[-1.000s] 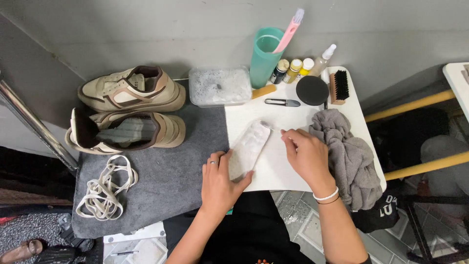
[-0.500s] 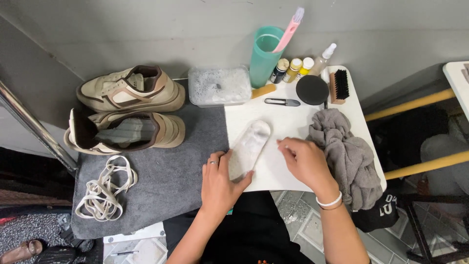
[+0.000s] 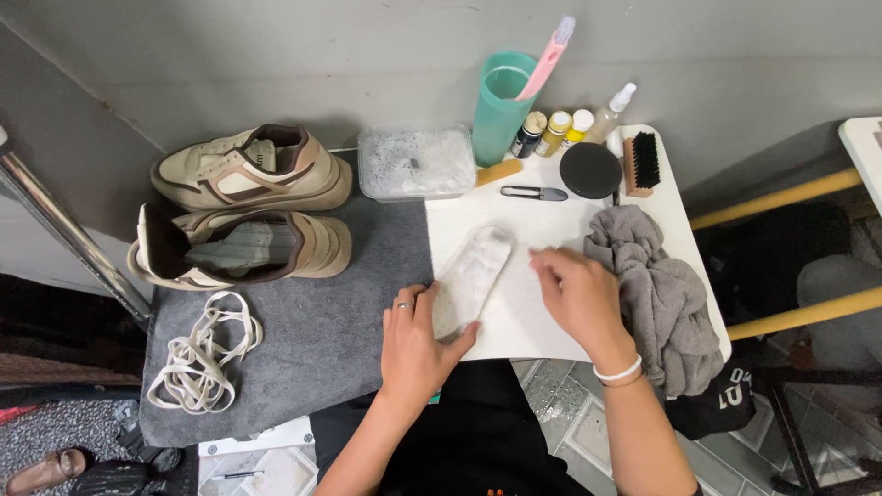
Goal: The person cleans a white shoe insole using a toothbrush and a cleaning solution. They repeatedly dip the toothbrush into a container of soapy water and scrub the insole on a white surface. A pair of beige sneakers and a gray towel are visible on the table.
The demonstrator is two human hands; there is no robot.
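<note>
White and thin, the insole [image 3: 470, 280] lies flat on the white sheet [image 3: 542, 220] near the front edge of the surface, slanting toward the back. The left hand [image 3: 418, 344] pins its near end: thumb on the right side, fingers [image 3: 424, 303] spread loosely along the left edge, pressing rather than gripping. The right hand [image 3: 577, 296] rests just right of the insole, fingers curled down onto the sheet, holding nothing that can be seen; whether they touch the insole cannot be told.

It looks light, soft and bendy, probably foam, so it would flop if lifted by one tip. The heel end or both long edges seem the best places to take hold.

Right of the right hand a grey rag [image 3: 657, 285] is bunched at the right edge. Along the back edge stand a teal cup [image 3: 501, 106] with a pink toothbrush [image 3: 547, 57], small bottles [image 3: 556, 133], a black round tin [image 3: 590, 170], a brush [image 3: 641, 163], nail clippers [image 3: 537, 193] and a clear tub [image 3: 413, 163]. On the grey mat [image 3: 312, 340] at the left lie two beige shoes [image 3: 248, 211] and loose laces [image 3: 204, 349].
</note>
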